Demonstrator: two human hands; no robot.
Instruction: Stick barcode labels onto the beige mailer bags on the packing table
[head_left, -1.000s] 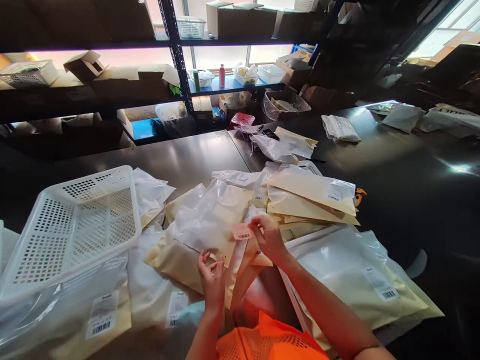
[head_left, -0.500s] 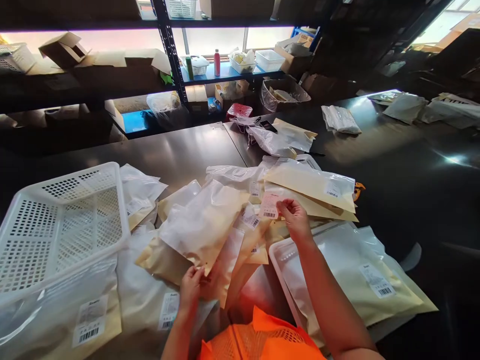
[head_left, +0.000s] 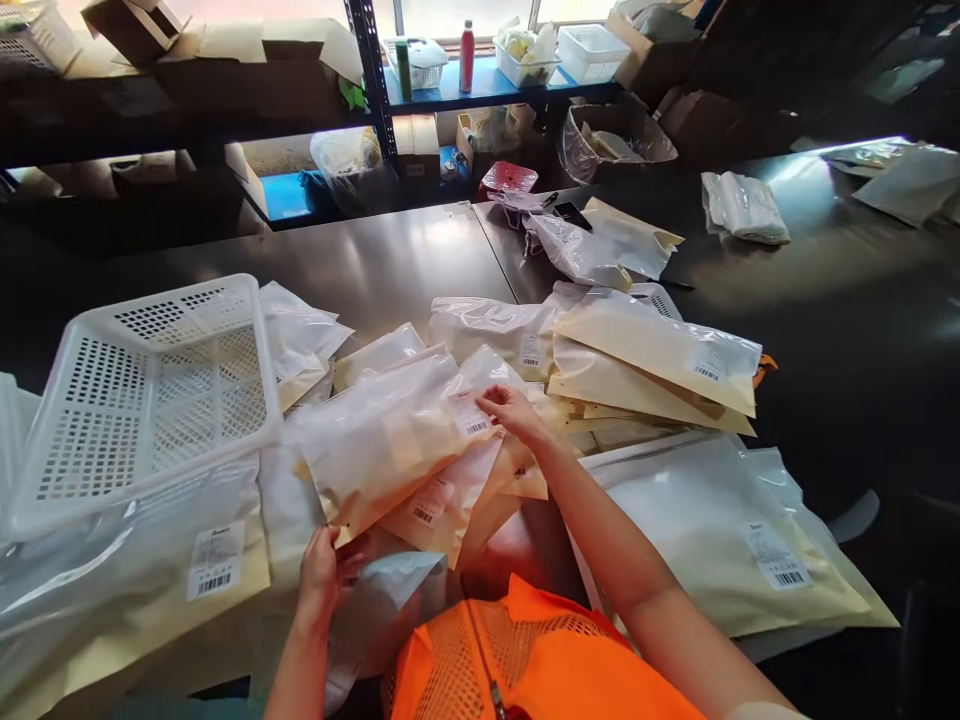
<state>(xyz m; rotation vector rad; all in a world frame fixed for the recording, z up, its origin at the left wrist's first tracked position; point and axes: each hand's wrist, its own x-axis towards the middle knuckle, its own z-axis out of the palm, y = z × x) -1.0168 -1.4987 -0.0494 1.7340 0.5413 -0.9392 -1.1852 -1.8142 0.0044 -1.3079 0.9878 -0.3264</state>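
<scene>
Labelling step, apparently. Right hand [head_left: 516,412] pinching label [head_left: 471,415] at bag's [head_left: 382,440] right end; left hand [head_left: 321,570] pinching bag's near corner. Bag atop other bags [head_left: 442,510], toward tabletop's [head_left: 390,255] near edge. Next move likely calls for bag taut, label smoothed.

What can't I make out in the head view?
Head view:
- Small print on the white rectangular barcode label by the right hand: too small.
- Contents of the cream-and-white plastic bag at the left hand: hidden by cloudy film.
- Rest of the white plastic basket at upper left: cut off by frame edge.
</scene>
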